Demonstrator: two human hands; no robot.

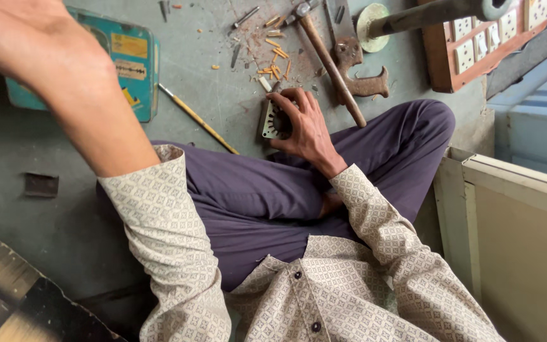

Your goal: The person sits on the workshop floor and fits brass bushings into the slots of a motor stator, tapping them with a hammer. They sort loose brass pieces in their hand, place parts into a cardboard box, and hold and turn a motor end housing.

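Slotted metal ring [275, 120] stands on edge on the floor [223, 95] just before my knee, my right hand [305, 126] closed around its rim, apparently to steady it. Hammer [330, 60] lies just beside. Left hand [7, 31] raised; grip cannot be told.

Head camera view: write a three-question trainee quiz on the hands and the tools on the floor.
1. True or false: the right hand rests on the round slotted metal core.
2. Which lies nearest that hand: A the wooden-handled hammer, B the teal flat tin, C the thin yellow-handled brush?
3. Fill in: the left hand is raised and holds ____.

Key: 1 true; 2 A; 3 nothing visible.
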